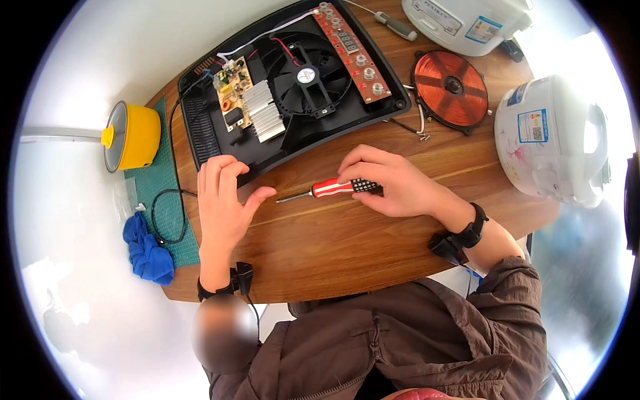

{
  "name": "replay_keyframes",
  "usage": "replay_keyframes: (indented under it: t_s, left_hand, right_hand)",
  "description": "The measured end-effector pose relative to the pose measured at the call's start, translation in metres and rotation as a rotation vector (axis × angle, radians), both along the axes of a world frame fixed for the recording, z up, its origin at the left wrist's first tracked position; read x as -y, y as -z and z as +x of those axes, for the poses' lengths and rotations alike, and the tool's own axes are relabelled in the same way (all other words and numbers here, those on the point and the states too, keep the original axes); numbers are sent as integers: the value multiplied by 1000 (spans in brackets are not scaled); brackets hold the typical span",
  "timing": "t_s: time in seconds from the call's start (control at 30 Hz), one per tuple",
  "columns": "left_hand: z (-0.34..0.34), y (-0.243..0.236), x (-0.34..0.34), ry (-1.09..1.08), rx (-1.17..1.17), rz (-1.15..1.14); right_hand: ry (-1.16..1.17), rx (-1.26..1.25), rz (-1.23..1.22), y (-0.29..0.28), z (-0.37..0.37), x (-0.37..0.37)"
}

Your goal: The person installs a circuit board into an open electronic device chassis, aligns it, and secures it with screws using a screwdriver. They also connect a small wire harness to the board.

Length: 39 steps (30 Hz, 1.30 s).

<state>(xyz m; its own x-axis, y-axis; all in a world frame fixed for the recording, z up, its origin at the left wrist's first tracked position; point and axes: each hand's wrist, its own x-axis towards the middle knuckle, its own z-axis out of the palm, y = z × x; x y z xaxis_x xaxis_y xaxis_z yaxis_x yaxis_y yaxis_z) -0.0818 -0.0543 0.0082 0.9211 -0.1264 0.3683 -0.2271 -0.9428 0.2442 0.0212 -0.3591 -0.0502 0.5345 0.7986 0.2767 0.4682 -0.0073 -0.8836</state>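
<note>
A screwdriver (331, 187) with a red, white and dark-patterned handle lies level over the table, its metal tip pointing left. My right hand (393, 181) has its fingers closed on the rear of that handle. To the left, my left hand (224, 200) is at the near left corner of an opened induction cooker base (200, 120), thumb spread away from the bent fingers; whether the fingertips touch the housing I cannot tell. Inside the black base are a circuit board (233, 93), a silver heat sink (263, 111), a black fan (307, 75) and a red control board (353, 53).
A copper coil (451, 90) rests right of the base, beside loose screws (425, 137). Two white rice cookers (557, 143) occupy the right side. Another screwdriver (396, 27) lies at the back. A yellow pot (141, 137), green mat (190, 240) and blue cloth (148, 252) are left.
</note>
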Motion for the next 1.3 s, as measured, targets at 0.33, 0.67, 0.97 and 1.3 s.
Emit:
replay_keyframes:
  t_s: [0.33,0.67,0.97,1.3]
  left_hand:
    - [9,7,-3,60,38,216]
    - [4,-3,6,-76,3,147]
    - [56,-68,73,281,93,94]
    - [132,-17,220,560,-69,270]
  right_hand:
    - [2,25,-33,-4,-2,-3]
    - [53,165,-35,3,1,-4]
    - [44,524,-158,4,1,2]
    - [-72,267,-185,22,-3,14]
